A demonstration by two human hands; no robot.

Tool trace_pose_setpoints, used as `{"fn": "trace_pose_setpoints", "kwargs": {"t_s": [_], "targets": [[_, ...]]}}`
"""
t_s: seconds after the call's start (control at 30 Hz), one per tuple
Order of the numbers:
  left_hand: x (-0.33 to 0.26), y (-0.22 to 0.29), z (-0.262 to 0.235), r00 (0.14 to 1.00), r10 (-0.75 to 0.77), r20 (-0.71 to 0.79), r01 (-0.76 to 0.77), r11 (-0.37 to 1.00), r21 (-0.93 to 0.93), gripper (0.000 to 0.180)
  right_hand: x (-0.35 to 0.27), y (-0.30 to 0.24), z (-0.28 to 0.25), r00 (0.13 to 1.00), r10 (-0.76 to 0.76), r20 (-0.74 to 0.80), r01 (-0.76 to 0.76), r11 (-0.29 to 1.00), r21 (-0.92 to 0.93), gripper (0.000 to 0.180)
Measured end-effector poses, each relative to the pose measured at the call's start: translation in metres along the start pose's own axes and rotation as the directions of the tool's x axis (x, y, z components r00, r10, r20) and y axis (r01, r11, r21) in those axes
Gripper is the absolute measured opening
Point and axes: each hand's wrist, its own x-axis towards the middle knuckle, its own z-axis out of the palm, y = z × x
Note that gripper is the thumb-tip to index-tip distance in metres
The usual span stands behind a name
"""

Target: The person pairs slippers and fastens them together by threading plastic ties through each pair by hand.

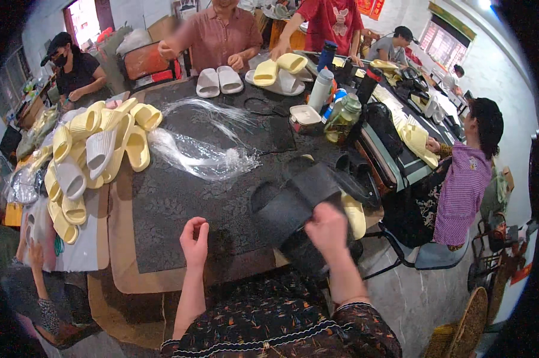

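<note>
My right hand grips a pair of black slide slippers near the table's front edge, lifting them just above the dark table mat. More black slippers lie behind it to the right, and a yellow slipper sits beside my wrist. My left hand hovers at the front edge with fingers loosely curled and nothing in it. A clear plastic bag lies crumpled on the mat ahead of that hand.
A heap of yellow and white slippers fills the left side. White slippers and yellow ones sit at the far edge by other people. Bottles and a jar stand at right. A seated person works there.
</note>
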Motion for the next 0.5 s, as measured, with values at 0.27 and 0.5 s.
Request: {"fn": "trace_pose_setpoints", "kwargs": {"t_s": [0.27,0.5], "targets": [[-0.008,0.000,0.008,0.985,0.126,0.119,-0.168,0.871,0.461,0.017,0.112,0.114,-0.054,0.974,0.216,-0.070,-0.226,0.884,-0.409,0.030],[-0.007,-0.008,-0.007,0.987,0.123,0.103,-0.156,0.881,0.447,0.013,0.090,0.017,-0.044,0.966,0.232,-0.118,-0.239,0.970,-0.050,0.028]]}}
